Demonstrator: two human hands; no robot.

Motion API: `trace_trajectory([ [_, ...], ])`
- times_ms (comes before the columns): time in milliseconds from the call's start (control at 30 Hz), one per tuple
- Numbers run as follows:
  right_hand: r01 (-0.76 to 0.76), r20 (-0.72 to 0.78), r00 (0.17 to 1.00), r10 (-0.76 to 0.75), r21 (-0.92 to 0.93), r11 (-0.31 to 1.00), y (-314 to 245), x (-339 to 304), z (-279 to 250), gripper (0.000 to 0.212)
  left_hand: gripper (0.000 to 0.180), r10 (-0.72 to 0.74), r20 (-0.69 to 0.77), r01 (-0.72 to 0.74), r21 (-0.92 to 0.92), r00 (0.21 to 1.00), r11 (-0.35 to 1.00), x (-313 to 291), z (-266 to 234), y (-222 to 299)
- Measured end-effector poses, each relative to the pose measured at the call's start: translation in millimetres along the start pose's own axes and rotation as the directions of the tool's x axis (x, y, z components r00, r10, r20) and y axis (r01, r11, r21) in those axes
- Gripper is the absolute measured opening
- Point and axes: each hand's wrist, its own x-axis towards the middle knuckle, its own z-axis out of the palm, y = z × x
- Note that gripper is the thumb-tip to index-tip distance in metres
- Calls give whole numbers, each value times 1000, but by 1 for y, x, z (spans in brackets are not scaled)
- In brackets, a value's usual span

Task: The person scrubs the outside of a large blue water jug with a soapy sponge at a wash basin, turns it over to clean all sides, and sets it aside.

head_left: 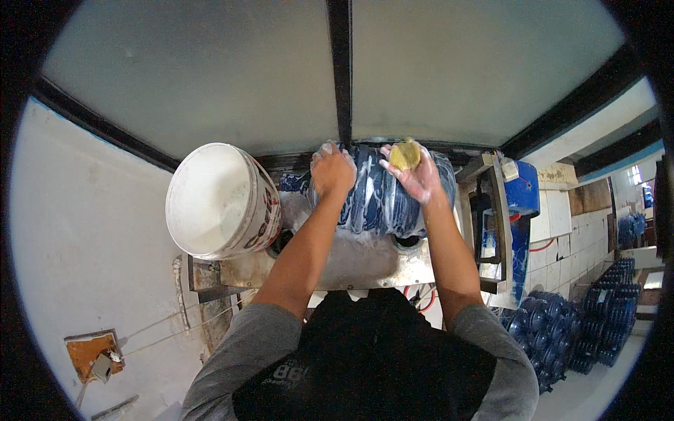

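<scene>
While a white bucket (221, 200) stands just left of it, the left hand (331, 170) presses flat on the soapy blue water jug (382, 196) lying across the metal sink (365, 263), steadying it as the right hand (415, 175) grips a yellow sponge (405, 155) near the jug's far edge, a blue machine (521, 203) crowding the right.

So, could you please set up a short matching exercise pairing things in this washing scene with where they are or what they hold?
Things:
1. left hand
2. right hand
3. white bucket
4. stacked blue jugs

Descriptions:
A. holds a yellow sponge
B. piled on the floor to the person's right
C. rests flat on the soapy blue jug
D. stands left of the soapy jug

Pairs: 1-C, 2-A, 3-D, 4-B
</scene>
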Motion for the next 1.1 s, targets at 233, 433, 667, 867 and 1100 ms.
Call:
trace_trajectory([
  [233,-362,-209,926,313,-267,893,-45,-101,-29,45,54,-8,-50,7,-23,999,1000,-4,-1,0],
  [433,21,77,780,-621,-995,-97,-37,-32,2,46,54,2,-77,-4,-23,997,1000,-1,1,2],
  [667,-119,341,879,-334,-522,-845,39,-25,-3,45,55,-31,13,31,-22,999,999,-1,-12,4],
  [867,129,450,884,-127,-496,-859,40,-112,-9,49,55,-29,-57,27,-29,998,999,-4,-2,-5],
  [1100,-76,-166,986,37,-626,-776,-32,110,-42,57,55,-6,-31,5,-55,1000,998,-2,-6,16],
])
